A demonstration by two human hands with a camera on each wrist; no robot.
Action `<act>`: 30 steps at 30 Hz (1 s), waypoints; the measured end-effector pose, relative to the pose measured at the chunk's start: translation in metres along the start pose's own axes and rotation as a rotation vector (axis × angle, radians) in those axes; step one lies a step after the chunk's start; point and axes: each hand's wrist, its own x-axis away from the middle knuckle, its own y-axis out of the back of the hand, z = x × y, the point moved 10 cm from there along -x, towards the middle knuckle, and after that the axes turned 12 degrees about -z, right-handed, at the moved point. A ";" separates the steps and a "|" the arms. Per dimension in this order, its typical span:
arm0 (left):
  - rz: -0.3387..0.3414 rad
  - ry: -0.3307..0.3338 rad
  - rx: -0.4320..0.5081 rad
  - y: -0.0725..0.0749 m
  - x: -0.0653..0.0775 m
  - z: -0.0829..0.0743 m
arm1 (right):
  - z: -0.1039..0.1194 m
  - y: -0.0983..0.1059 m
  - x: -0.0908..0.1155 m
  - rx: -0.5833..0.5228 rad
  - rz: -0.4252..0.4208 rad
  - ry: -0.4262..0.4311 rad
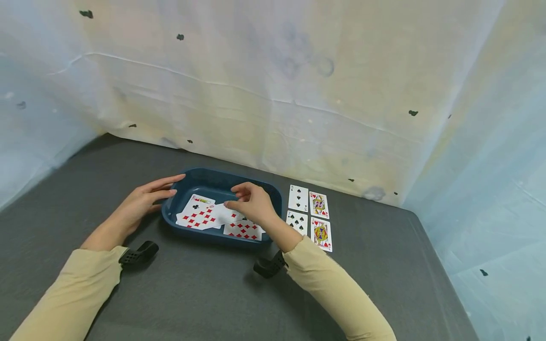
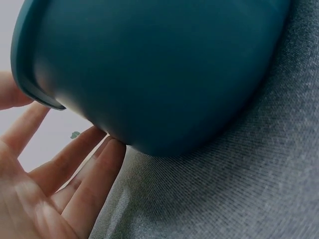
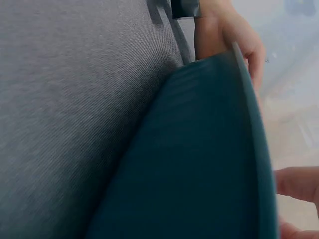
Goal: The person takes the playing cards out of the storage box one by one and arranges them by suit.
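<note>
Far left: pale sheet (image 1: 38, 113) stands along the edge of the dark grey tabletop (image 1: 183, 293). Next, left hand (image 1: 138, 201) at the left end of the blue tray (image 1: 209, 183): fingers spread and fairly straight, touching the outer wall and reaching the rim, not curled round it; left wrist view confirms fingertips against the wall. Black wrist device (image 1: 140, 253) just below the left cuff's end. Tray sits flat on the tabletop, left of centre. Inside it, cards overlap loosely: a diamond card (image 1: 193, 219) at left, partly under others, with a club index showing above it; a second diamond card (image 1: 242, 231) nearer the right end, against the front side. Right hand (image 1: 256, 206) over the tray's right half, fingers loosely bent, thumb and index apart, nothing seen between them; lower fingers hidden. Right of the tray, four cards face up in two columns: upper spade card (image 1: 298, 198) and lower spade card (image 1: 297, 221), then upper picture card (image 1: 319, 205) and lower picture card (image 1: 321, 234), heart index visible on the latter
</note>
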 end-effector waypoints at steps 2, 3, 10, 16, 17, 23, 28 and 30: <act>0.006 -0.004 0.010 -0.001 0.000 -0.001 | 0.000 -0.009 -0.003 0.040 0.030 -0.028; 0.009 -0.004 0.014 -0.001 0.000 -0.001 | 0.001 -0.014 -0.004 0.071 0.042 -0.034; 0.014 -0.011 0.016 0.000 -0.001 -0.002 | 0.011 -0.039 -0.013 0.230 0.144 -0.064; 0.013 -0.021 0.015 0.000 -0.001 -0.003 | 0.011 -0.064 -0.015 0.327 0.249 -0.093; 0.015 -0.022 0.017 0.000 -0.001 -0.003 | 0.010 -0.068 -0.015 0.335 0.261 -0.099; 0.022 -0.030 0.026 0.000 0.001 -0.004 | 0.014 -0.088 -0.013 0.486 0.289 -0.028; 0.016 -0.027 0.026 0.002 0.003 -0.003 | 0.019 -0.095 -0.009 0.652 0.249 0.054; 0.015 -0.025 0.024 0.001 0.004 -0.003 | 0.017 -0.094 -0.008 0.680 0.235 0.038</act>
